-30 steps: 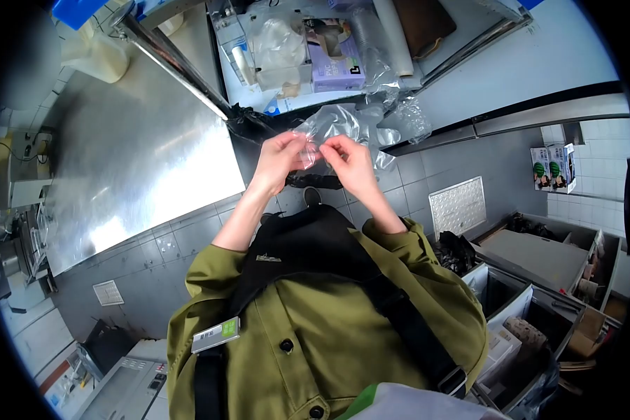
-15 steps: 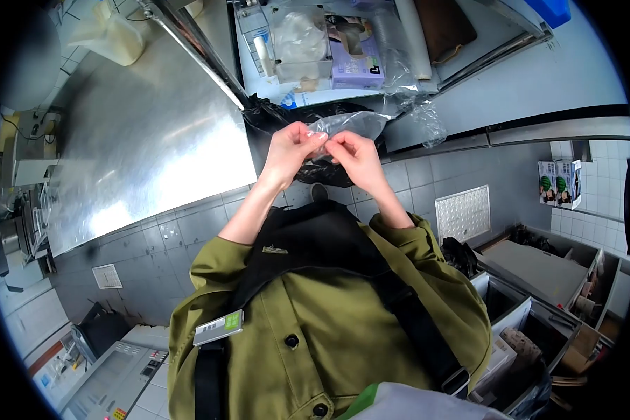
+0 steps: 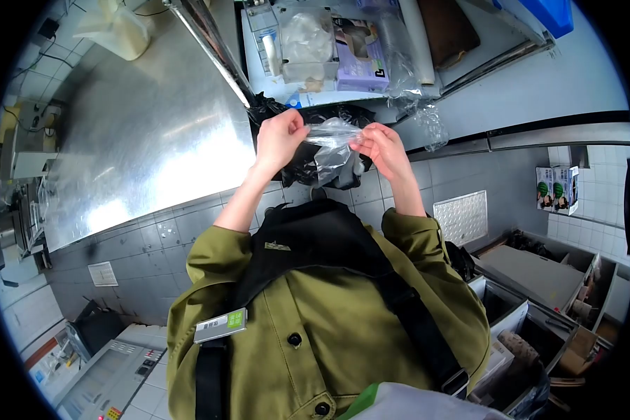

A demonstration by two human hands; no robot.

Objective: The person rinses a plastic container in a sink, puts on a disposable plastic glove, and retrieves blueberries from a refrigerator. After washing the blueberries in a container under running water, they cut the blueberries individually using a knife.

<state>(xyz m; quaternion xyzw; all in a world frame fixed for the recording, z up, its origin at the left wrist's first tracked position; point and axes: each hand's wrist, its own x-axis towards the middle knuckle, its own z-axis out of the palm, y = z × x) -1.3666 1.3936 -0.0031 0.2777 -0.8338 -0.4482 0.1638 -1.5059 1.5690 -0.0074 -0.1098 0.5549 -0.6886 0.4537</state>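
Observation:
A thin, crumpled clear plastic bag [image 3: 334, 143] is stretched between my hands at chest height, its lower part hanging loose. My left hand [image 3: 280, 142] pinches one side of its gathered upper edge between thumb and fingers. On the opposite side, my right hand [image 3: 385, 150] grips the film with bent fingertips. Behind and beneath the clear plastic, a black bin bag [image 3: 346, 178] hangs below the counter edge, partly covered by it. Folds hide whether the clear bag's mouth is open.
A steel table [image 3: 154, 126] extends to the left, with a plastic jug [image 3: 122, 35] on it. Ahead, a shelf holds a purple glove box [image 3: 360, 59], a clear container [image 3: 308, 42] and loose plastic film [image 3: 427, 119]. Divided bins [image 3: 539, 273] stand at the right.
My hands have moved apart, the right one going further right. The clear plastic, earlier bunched at my meeting fingertips, is now drawn out between them and hangs lower.

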